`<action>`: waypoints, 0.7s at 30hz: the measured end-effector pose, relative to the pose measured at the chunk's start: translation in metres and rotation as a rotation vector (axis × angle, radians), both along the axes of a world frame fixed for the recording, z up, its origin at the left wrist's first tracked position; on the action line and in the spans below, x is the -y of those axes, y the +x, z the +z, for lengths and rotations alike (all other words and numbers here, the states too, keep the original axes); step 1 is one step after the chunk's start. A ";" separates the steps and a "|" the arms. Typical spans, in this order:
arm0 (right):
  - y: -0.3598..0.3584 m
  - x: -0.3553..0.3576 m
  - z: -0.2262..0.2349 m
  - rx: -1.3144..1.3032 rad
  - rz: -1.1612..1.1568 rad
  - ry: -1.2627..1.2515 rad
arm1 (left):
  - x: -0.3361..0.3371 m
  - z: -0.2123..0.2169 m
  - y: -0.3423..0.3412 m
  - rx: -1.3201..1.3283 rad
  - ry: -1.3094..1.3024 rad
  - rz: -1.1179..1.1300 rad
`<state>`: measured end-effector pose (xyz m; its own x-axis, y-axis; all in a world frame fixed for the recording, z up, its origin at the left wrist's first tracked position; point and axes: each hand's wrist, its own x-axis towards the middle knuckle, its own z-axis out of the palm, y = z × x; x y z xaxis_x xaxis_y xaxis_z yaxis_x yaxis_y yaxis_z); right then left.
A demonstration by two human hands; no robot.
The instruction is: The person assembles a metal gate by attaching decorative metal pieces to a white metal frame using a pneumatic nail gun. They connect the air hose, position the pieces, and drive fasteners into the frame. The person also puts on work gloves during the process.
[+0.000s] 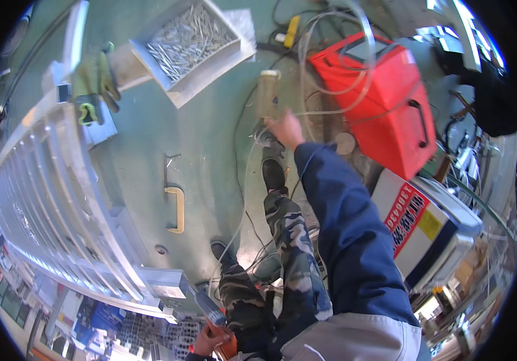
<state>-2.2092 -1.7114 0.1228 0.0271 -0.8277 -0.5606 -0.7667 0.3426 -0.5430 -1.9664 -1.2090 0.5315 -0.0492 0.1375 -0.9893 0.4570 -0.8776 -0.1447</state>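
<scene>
My right hand [286,129] reaches out ahead, blurred, at the lower end of a yellowish bottle with a white cap [268,93]. Whether its fingers grip the bottle, touch the clear hose [247,171] running past, or only overlap them in the picture, I cannot tell. Low at the bottom edge, my left hand [209,338] is closed round a hand tool [229,345] with an orange body and a grey cylindrical end. Part of that tool is hidden by the hand and by my leg.
A red machine [385,99] stands at the right beside coiled hose. Ahead sits a tray of metal rivet-like pieces [189,39], with green-grey gloves [94,84] left of it. A C-clamp [176,210] lies on the green floor. Slatted metal frames [59,198] line the left side.
</scene>
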 end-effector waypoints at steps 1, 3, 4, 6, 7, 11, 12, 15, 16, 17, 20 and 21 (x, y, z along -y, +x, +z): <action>-0.004 0.026 -0.033 -0.039 -0.031 0.057 | -0.010 -0.007 -0.002 -0.015 0.068 -0.065; 0.000 0.065 -0.085 -0.021 -0.124 0.048 | 0.013 -0.017 -0.018 -0.082 0.051 -0.121; -0.003 0.083 -0.109 -0.116 -0.127 -0.067 | 0.034 -0.028 -0.028 -0.054 -0.032 -0.190; 0.006 0.095 -0.146 -0.209 -0.190 -0.151 | 0.091 -0.037 -0.049 -0.058 0.148 -0.329; 0.015 0.098 -0.158 -0.219 -0.259 -0.130 | 0.098 -0.036 -0.055 -0.060 0.149 -0.297; 0.004 0.088 -0.157 0.241 -0.366 0.101 | 0.105 -0.035 -0.057 -0.074 0.146 -0.195; -0.025 0.086 -0.157 0.486 -0.361 0.172 | 0.111 -0.038 -0.049 -0.098 0.144 -0.205; -0.016 0.041 -0.094 0.630 -0.617 0.103 | 0.119 -0.032 -0.045 -0.092 0.159 -0.166; -0.025 0.032 -0.045 0.674 -0.571 0.080 | 0.122 -0.030 -0.046 -0.087 0.161 -0.149; -0.032 0.028 0.007 0.720 -0.526 0.058 | 0.127 -0.026 -0.046 -0.083 0.166 -0.135; -0.111 0.005 0.119 0.674 -0.432 -0.075 | 0.140 -0.024 -0.037 -0.135 0.112 -0.161; -0.141 -0.004 0.153 0.704 -0.480 -0.113 | 0.138 -0.032 -0.024 -0.161 0.031 -0.224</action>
<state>-2.3499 -1.7072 0.2759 -0.0291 -0.8885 -0.4580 -0.0241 0.4587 -0.8883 -1.9902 -1.3466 0.4999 -0.1701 0.1928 -0.9664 0.2213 -0.9481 -0.2281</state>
